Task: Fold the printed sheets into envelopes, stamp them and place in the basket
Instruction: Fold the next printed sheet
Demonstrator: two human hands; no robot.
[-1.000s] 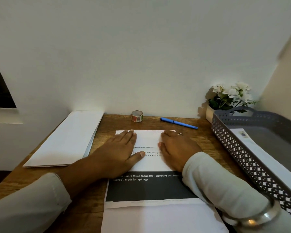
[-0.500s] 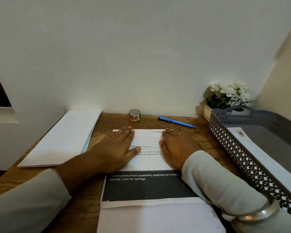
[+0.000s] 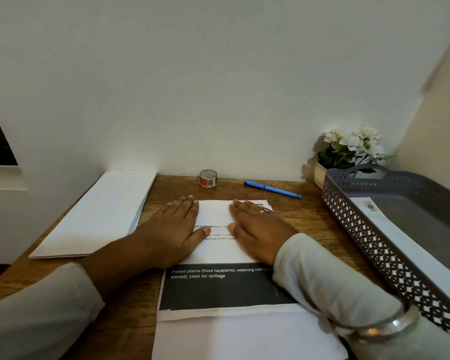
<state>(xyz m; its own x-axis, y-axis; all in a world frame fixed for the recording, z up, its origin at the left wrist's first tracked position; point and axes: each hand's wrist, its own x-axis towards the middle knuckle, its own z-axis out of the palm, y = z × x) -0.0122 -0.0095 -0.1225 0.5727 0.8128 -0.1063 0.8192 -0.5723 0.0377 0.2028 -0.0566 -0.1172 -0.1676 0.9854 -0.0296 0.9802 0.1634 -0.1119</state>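
Your left hand [image 3: 176, 224] and right hand [image 3: 257, 229] both lie flat, fingers straight, pressing the printed sheet [image 3: 216, 249] at the centre of the frame on the wooden desk [image 3: 302, 216]. The grey basket [image 3: 369, 245] sits at the right edge, an envelope [image 3: 400, 240] already inside. The stamp roll [image 3: 208, 178] stands near the wall, above your hands.

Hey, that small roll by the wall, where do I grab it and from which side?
Probably best to pinch the roll across its outer band from above or from the near side. It stands with its open core facing up, and the wall sits close behind it.
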